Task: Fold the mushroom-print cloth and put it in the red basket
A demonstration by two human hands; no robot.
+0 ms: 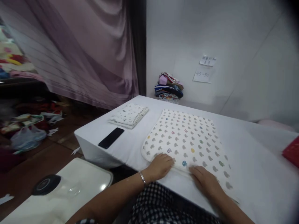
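Observation:
A white padded cloth [184, 137] with grey and coloured mushroom prints lies spread flat on the white-covered table. My left hand [161, 166] is at its near edge, left of the middle, with the fingers closed over the border. A bracelet circles that wrist. Farther right along the same edge, my right hand [205, 180] has its fingers closed on the border; it looks slightly blurred. The thumbs are mostly hidden. To the left lies a folded white printed cloth [129, 115], apart from both hands, and a black phone [111, 137] rests nearer the table's left edge.
A white sewing-machine-like surface [81, 177] with a black round part [46, 184] stands at lower left. Stacked folded fabrics [168, 88] rise behind the table's far edge. A red item [291, 152] is at the right. A pink curtain [93, 46] hangs at left; bags [28, 137] lie on the floor.

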